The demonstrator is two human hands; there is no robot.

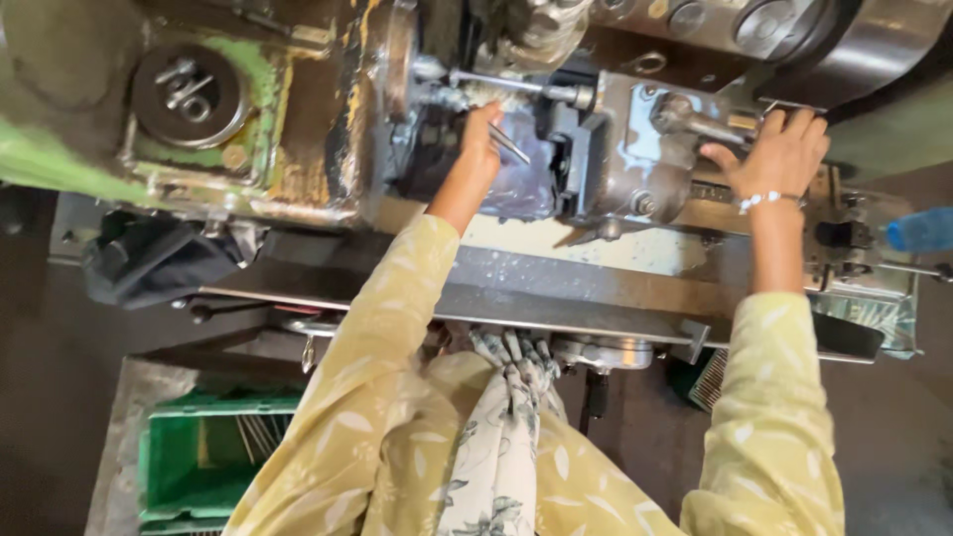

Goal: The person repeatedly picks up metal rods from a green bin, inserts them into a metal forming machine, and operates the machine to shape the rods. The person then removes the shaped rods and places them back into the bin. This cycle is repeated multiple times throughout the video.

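I stand at a worn green and grey metalworking machine (298, 129). My left hand (480, 139) reaches in beside the spindle and pinches a thin metal rod (510, 145) that points down to the right. A longer steel bar (496, 83) runs across just above it. My right hand (777, 149) rests spread on the top of the machine's grey slide block (635, 169), its fingers next to a metal lever handle (695, 121). A white bead bracelet sits on that wrist.
A flat wet steel bed (556, 278) runs across below the hands. A green plastic crate (199, 462) with thin metal rods stands on the floor at lower left. A dark cloth (149, 258) hangs at left. A blue object (923, 230) shows at the right edge.
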